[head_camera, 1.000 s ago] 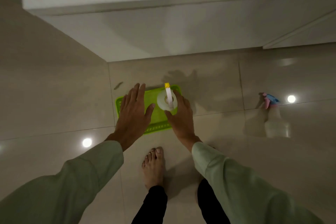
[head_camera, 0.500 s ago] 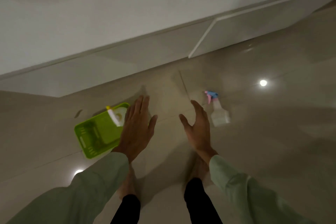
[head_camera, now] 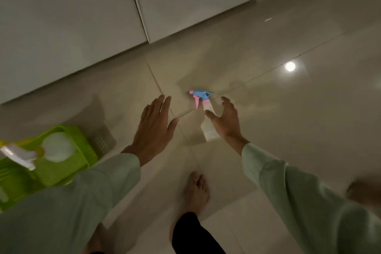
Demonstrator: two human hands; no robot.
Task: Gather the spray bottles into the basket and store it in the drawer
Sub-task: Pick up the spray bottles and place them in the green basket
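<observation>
Pink-and-blue-topped spray bottle (head_camera: 208,123) standing on floor (head_camera: 288,121); right hand (head_camera: 225,122) now reaching beside it, grip spread wide, empty. Left hand (head_camera: 153,128) open, empty, moved off green basket (head_camera: 68,171) already holding yellow-topped bottle (head_camera: 55,146).

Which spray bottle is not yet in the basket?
The pink-and-blue-headed bottle, standing on the floor beside the open right hand. The yellow-headed bottle already sits in the green basket.

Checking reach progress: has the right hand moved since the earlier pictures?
Yes. The right hand left the green basket and now sits open beside the spray bottle.
</observation>
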